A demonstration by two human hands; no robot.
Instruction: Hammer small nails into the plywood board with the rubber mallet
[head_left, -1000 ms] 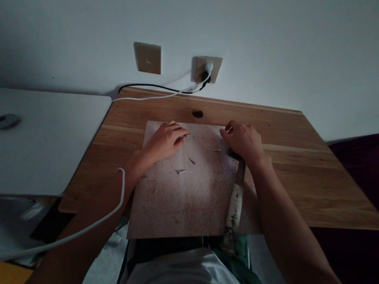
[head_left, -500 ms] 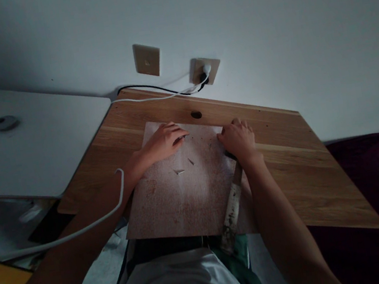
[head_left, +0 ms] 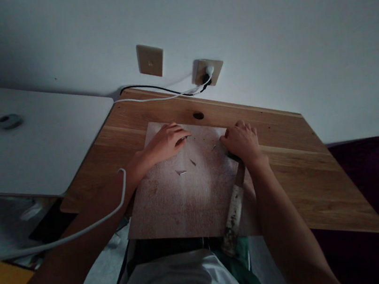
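A white wall [head_left: 263, 17] fills the upper half of the view. Below it stands a wooden desk [head_left: 296, 164], and a white table [head_left: 33, 146] stands to its left. On the desk, in front of the person, lies a flat brownish board [head_left: 184, 204], and its near edge reaches over the edge of the desk.

The left hand [head_left: 164, 143] rests on the far left part of the board, palm down, with the fingers lightly bent. I cannot tell whether its fingertips pinch something. The right hand [head_left: 243, 142] is at the far right edge of the board and is closed around the upper end of a long tool [head_left: 235, 206]. The pale, stained shaft of the tool runs from this hand back toward the person's body, along the right side of the board.

A white cable [head_left: 91, 225] hangs across the left forearm. On the wall are a socket [head_left: 206, 70] with a plug in it and a plain plate [head_left: 150, 60].

Between the two hands, a few small pointed metal pieces [head_left: 180, 172] lie on the board, apart from both hands.
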